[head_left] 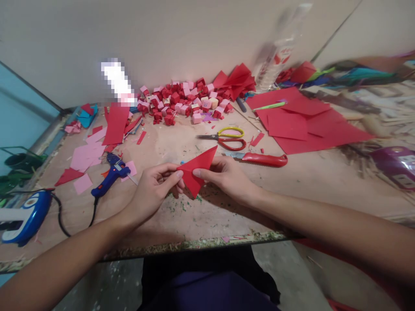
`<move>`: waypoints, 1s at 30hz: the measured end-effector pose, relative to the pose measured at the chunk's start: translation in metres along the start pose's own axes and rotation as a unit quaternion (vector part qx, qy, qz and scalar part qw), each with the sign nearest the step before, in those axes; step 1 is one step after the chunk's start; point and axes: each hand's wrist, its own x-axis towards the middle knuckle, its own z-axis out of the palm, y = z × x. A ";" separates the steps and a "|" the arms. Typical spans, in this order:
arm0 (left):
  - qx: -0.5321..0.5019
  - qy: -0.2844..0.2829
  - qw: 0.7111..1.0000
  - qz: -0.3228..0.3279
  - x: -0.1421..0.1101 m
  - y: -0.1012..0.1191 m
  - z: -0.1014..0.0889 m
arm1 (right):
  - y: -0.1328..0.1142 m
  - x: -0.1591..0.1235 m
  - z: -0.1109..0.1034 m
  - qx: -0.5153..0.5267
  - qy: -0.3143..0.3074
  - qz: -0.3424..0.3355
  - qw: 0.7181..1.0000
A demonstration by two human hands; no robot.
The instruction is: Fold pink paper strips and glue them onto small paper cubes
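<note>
Both hands hold one folded piece of red paper [196,170] just above the wooden table [324,181]. My left hand [155,190] pinches its left edge between thumb and fingers. My right hand [227,175] grips its right side, thumb on top. The paper is a pointed triangle shape, one tip up to the right and one tip down.
Scissors [227,138] with yellow and red handles and a red-handled knife [259,159] lie just behind the hands. A blue glue gun [110,177] lies left, red paper sheets [301,123] right, a heap of small red and pink paper cubes [184,103] at the wall. A plastic bottle [275,56] stands behind.
</note>
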 end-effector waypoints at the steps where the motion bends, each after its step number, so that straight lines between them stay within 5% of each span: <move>1: -0.003 -0.001 1.000 0.000 0.000 -0.001 0.000 | 0.000 0.000 0.000 -0.001 0.001 0.001 1.000; 9: -0.001 -0.023 1.000 -0.011 -0.001 -0.004 -0.002 | -0.002 -0.002 0.000 -0.010 -0.017 0.016 1.000; 16: 0.172 -0.048 0.984 0.015 -0.005 0.010 0.000 | -0.007 -0.004 0.001 -0.034 -0.059 0.041 0.997; 24: 0.131 -0.076 0.988 -0.023 -0.004 0.011 0.003 | -0.003 -0.004 -0.001 -0.042 -0.092 0.057 0.993; 30: 0.204 -0.102 0.973 -0.029 -0.005 0.016 0.004 | -0.001 -0.003 0.000 -0.039 -0.124 0.064 0.989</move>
